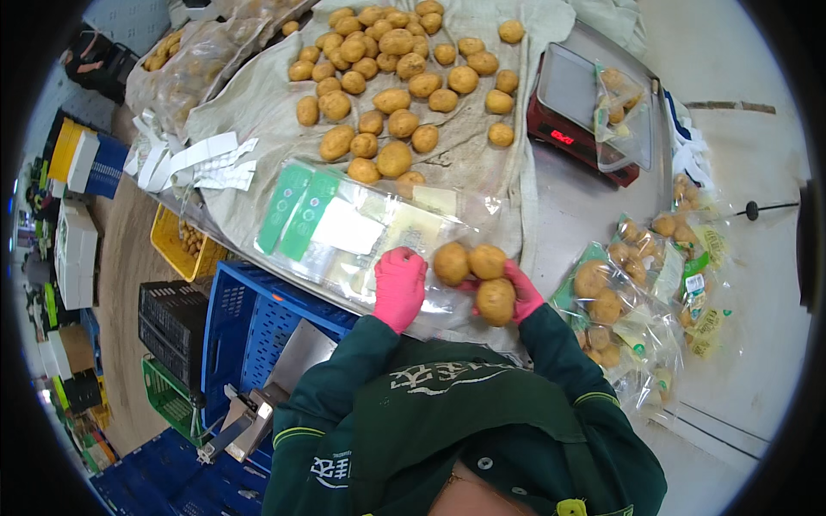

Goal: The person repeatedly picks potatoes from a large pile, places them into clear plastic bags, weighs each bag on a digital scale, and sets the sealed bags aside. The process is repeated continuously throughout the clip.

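My right hand [526, 293], in a pink glove, cups three potatoes [495, 302] at the front edge of the table. My left hand [400, 287], gloved the same way, has its fingers curled together on the film of a clear plastic bag [442, 316]; its fingertips are partly hidden. Under and beyond this hand lie flat printed plastic bags with green bands [310, 209] and a white label area. Past them, a heap of loose potatoes [381, 55] spreads over a pale woven cloth [258, 122].
At the back right, a red digital scale [548, 126] bears a bag of potatoes [618, 97] on its metal pan. Several filled bags [606, 303] lie right of my arm. Blue [258, 348] and yellow crates [174, 248] stand below the left edge. White label strips [200, 161] lie left.
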